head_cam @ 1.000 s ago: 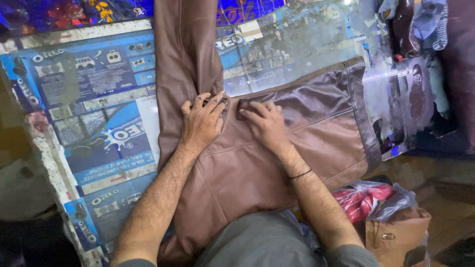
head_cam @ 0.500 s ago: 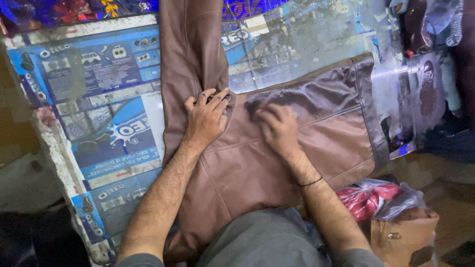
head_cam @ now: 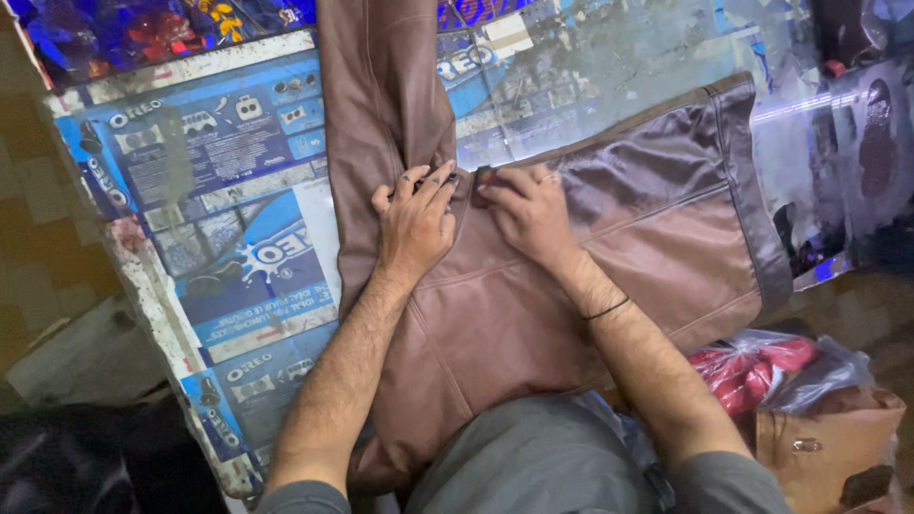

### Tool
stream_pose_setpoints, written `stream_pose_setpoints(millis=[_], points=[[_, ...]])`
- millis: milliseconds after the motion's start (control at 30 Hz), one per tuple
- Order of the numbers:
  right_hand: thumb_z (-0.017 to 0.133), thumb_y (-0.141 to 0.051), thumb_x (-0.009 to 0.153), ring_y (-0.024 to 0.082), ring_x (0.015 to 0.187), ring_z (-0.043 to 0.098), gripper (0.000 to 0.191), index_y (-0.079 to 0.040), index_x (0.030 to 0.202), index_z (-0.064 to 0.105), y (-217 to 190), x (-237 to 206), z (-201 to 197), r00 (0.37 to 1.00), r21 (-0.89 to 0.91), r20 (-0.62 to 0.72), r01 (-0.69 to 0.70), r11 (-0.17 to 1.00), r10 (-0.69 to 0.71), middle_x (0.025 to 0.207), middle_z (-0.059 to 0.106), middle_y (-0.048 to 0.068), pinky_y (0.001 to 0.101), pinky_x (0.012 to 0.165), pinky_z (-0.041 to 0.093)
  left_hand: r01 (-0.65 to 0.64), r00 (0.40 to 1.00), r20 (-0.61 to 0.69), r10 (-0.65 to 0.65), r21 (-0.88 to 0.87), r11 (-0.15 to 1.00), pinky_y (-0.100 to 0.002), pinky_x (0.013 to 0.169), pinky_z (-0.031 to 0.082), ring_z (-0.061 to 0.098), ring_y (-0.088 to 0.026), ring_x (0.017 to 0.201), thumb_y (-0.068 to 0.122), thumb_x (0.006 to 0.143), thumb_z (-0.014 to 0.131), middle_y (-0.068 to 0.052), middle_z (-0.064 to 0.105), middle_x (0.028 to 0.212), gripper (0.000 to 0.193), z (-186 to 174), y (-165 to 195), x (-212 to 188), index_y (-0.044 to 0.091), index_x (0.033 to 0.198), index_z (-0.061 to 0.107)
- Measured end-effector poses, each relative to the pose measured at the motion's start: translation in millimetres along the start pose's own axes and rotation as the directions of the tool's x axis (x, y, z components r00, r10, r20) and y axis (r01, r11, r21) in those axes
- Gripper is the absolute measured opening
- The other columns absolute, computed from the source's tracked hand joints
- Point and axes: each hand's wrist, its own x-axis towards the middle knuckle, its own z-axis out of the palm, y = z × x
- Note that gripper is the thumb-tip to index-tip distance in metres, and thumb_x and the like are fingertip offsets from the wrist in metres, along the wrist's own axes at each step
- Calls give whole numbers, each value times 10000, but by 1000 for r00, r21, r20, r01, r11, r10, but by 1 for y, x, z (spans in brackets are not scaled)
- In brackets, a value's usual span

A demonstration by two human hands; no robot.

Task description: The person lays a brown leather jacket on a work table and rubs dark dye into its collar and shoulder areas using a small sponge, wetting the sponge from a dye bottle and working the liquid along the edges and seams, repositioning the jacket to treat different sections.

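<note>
1 brown leather jacket [head_cam: 533, 314] on table; 2 hands on it: left hand [head_cam: 416, 224], right hand [head_cam: 526, 211]; 1 cardboard box [head_cam: 824, 452] & 1 red bag [head_cam: 752, 366] right of jacket.

Blue printed packaging sheets [head_cam: 228, 190], seemingly tabletop-covering

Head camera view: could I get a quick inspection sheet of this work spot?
Surface: table covered with blue printed packaging sheets.
Job's things: brown leather garment spread flat, one sleeve running away from the person.
Clutter: red item in a clear plastic bag; brown cardboard box.
Hands: left hand and right hand press flat on the garment near the sleeve seam, fingers extended.
Cables: nothing seen.
Surroundings: dim, cluttered edges; details unclear.
</note>
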Motion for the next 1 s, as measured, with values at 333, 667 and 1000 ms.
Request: stream_pose_setpoints(millis=[333, 667, 1000], points=[[765, -96, 807, 277, 1006, 574, 284, -166, 1082, 761, -8, -4, -12, 968, 225, 172, 144, 964, -184, 1191, 680, 15, 404, 882, 476, -15, 1000, 3, 15, -30, 999, -512, 994, 310, 524, -238, 1318, 132, 817, 643, 21, 614, 1460, 370, -3, 0, 1, 101, 1178, 719], [791, -148, 749, 275, 977, 578, 266, -159, 1014, 770, -13, -7, -2, 986, 57, 54, 153, 987, -156, 1153, 675, 47, 436, 821, 431, -14, 1000, -2, 14, -26, 1000, -504, 1011, 301, 517, -237, 1323, 115, 820, 633, 16, 616, 1459, 399, -3, 2, 2, 96, 1209, 721], [765, -141, 791, 275, 974, 584, 308, -155, 1098, 766, -38, -21, -3, 993, 73, 104, 51, 996, -58, 1170, 671, 31, 428, 802, 436, -53, 997, 42, 61, -159, 986, -510, 1089, 295, 471, -201, 1447, 43, 849, 634, 16, 600, 1500, 373, 2, -16, -5, 106, 1206, 719]])
